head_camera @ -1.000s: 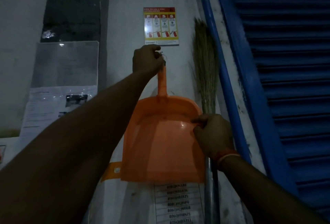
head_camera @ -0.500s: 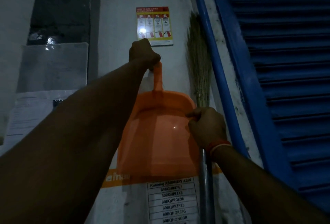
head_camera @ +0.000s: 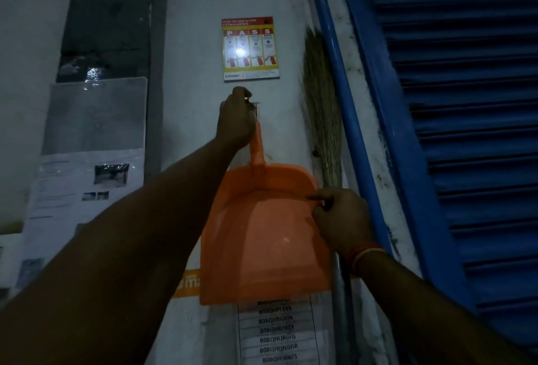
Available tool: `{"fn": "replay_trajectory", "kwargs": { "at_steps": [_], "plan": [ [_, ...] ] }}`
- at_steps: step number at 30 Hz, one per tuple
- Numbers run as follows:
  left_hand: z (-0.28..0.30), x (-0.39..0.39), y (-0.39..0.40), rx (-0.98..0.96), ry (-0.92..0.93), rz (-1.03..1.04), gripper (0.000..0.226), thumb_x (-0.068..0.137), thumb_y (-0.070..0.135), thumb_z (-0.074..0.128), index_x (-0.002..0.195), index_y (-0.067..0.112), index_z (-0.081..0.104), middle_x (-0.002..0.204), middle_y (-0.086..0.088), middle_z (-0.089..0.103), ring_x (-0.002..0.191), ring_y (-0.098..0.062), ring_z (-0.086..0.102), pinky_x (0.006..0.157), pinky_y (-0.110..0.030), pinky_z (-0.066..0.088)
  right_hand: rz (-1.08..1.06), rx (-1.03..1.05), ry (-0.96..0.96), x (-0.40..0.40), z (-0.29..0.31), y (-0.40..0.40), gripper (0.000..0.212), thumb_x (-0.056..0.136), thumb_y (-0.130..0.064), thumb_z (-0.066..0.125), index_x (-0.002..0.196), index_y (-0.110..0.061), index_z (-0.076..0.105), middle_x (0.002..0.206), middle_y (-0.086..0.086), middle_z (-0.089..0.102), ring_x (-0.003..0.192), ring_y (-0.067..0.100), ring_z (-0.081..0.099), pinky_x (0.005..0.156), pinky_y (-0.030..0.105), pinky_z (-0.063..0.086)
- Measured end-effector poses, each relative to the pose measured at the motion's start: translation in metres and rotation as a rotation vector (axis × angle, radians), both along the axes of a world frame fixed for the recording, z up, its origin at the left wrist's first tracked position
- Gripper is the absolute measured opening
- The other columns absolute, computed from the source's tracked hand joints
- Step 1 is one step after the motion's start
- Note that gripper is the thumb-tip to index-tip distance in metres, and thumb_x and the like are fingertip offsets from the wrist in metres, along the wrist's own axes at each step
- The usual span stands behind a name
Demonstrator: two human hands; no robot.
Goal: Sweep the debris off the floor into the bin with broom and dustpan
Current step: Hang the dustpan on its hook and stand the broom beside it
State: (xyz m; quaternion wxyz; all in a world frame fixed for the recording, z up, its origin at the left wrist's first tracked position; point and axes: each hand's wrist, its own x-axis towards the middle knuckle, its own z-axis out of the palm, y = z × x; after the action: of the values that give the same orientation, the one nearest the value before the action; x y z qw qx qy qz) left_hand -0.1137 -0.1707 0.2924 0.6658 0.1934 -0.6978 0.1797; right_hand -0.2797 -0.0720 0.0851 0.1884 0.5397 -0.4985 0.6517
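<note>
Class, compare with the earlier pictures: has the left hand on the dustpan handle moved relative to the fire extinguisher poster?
Yes. The left hand on the orange dustpan handle has drawn slightly away from the poster, leaving a wider strip of wall between them.

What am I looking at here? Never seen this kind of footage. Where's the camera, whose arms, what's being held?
There is no machine: a person wears a camera on the head, looking forward at their own two arms reaching toward a wall in dim light. The left hand has its grip on the top of the handle of an orange dustpan, up by a small wall hook. The right hand is curled around the broom, which stands upright against the wall, bristles up, beside the dustpan's right edge. Above is a fire extinguisher poster; to the right, a blue shutter; to the left, paper notices. No floor is visible.
</note>
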Motion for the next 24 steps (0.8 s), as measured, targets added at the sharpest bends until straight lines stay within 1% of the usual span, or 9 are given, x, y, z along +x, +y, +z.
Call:
{"fn": "replay_trajectory", "kwargs": {
  "at_steps": [2, 6, 9, 12, 14, 17, 20, 22, 24],
  "plan": [
    [-0.014, 0.007, 0.006, 0.015, -0.042, 0.004, 0.035, 0.098, 0.008, 0.055, 0.133, 0.006, 0.048, 0.127, -0.014, 0.061, 0.114, -0.025, 0.06, 0.088, -0.026, 0.046, 0.037, -0.013, -0.002, 0.0, -0.007, 0.002, 0.029, 0.086, -0.012, 0.066, 0.109, -0.027, 0.073, 0.102, -0.006, 0.069, 0.077, 0.009, 0.065, 0.079, 0.033, 0.06],
    [-0.049, 0.018, 0.022, 0.05, -0.095, 0.02, 0.044, 0.097, 0.015, 0.061, 0.138, 0.01, 0.047, 0.14, -0.011, 0.055, 0.121, -0.016, 0.052, 0.096, -0.025, 0.041, 0.127, -0.008, 0.002, -0.007, -0.023, 0.012, 0.025, 0.087, -0.014, 0.067, 0.108, -0.026, 0.073, 0.09, -0.009, 0.065, 0.074, 0.008, 0.063, 0.077, 0.031, 0.059],
    [-0.085, 0.021, 0.042, -0.048, -0.01, 0.044, 0.045, 0.095, 0.02, 0.064, 0.136, 0.009, 0.05, 0.137, -0.011, 0.055, 0.121, -0.014, 0.048, 0.098, -0.023, 0.035, 0.202, -0.002, -0.037, -0.018, -0.036, 0.022, 0.022, 0.089, -0.013, 0.066, 0.103, -0.027, 0.074, 0.087, -0.013, 0.064, 0.071, 0.006, 0.063, 0.07, 0.034, 0.061],
    [-0.142, 0.02, 0.078, -0.076, 0.078, -0.006, 0.031, 0.091, 0.019, 0.066, 0.12, 0.017, 0.059, 0.124, -0.004, 0.056, 0.111, -0.013, 0.054, 0.093, -0.022, 0.045, 0.255, 0.034, -0.033, -0.025, -0.05, 0.042, 0.023, 0.092, -0.009, 0.061, 0.099, -0.027, 0.075, 0.093, -0.01, 0.068, 0.066, 0.005, 0.065, 0.058, 0.027, 0.059],
    [-0.192, 0.017, 0.108, 0.133, 0.035, -0.217, 0.018, 0.091, 0.02, 0.064, 0.109, 0.021, 0.063, 0.116, -0.001, 0.06, 0.101, -0.009, 0.058, 0.086, -0.024, 0.05, 0.338, 0.055, -0.032, -0.028, -0.058, 0.059, 0.023, 0.094, -0.008, 0.058, 0.098, -0.023, 0.074, 0.093, -0.003, 0.07, 0.055, 0.005, 0.062, 0.047, 0.022, 0.054],
    [-0.268, 0.012, 0.154, 0.492, -0.134, -0.542, 0.013, 0.094, 0.019, 0.064, 0.105, 0.017, 0.07, 0.117, 0.005, 0.065, 0.107, -0.006, 0.062, 0.084, -0.02, 0.051, 0.449, 0.052, -0.056, -0.032, -0.066, 0.081, 0.022, 0.095, -0.008, 0.058, 0.099, -0.02, 0.076, 0.097, 0.0, 0.07, 0.063, 0.016, 0.065, 0.049, 0.025, 0.054],
    [-0.334, -0.001, 0.186, 0.699, -0.285, -0.61, 0.016, 0.096, 0.018, 0.065, 0.109, 0.022, 0.073, 0.136, 0.011, 0.056, 0.122, 0.0, 0.055, 0.089, -0.018, 0.052, 0.53, 0.072, -0.115, -0.031, -0.076, 0.093, 0.022, 0.096, -0.011, 0.057, 0.102, -0.02, 0.076, 0.09, 0.004, 0.072, 0.061, 0.02, 0.065, 0.053, 0.034, 0.057],
    [-0.362, -0.015, 0.198, 0.798, -0.341, -0.628, 0.016, 0.095, 0.025, 0.068, 0.109, 0.029, 0.074, 0.142, 0.015, 0.05, 0.13, 0.002, 0.048, 0.099, -0.024, 0.051, 0.575, 0.075, -0.148, -0.027, -0.082, 0.1, 0.023, 0.097, -0.01, 0.056, 0.103, -0.02, 0.076, 0.084, 0.005, 0.071, 0.059, 0.017, 0.064, 0.055, 0.032, 0.057],
    [-0.376, -0.03, 0.206, 0.801, -0.345, -0.645, 0.015, 0.094, 0.024, 0.07, 0.109, 0.023, 0.074, 0.136, 0.009, 0.056, 0.129, -0.002, 0.05, 0.103, -0.026, 0.047, 0.62, 0.075, -0.184, -0.023, -0.085, 0.106, 0.025, 0.097, -0.007, 0.054, 0.104, -0.018, 0.075, 0.078, 0.005, 0.07, 0.057, 0.012, 0.063, 0.055, 0.027, 0.055]
  ]
}}
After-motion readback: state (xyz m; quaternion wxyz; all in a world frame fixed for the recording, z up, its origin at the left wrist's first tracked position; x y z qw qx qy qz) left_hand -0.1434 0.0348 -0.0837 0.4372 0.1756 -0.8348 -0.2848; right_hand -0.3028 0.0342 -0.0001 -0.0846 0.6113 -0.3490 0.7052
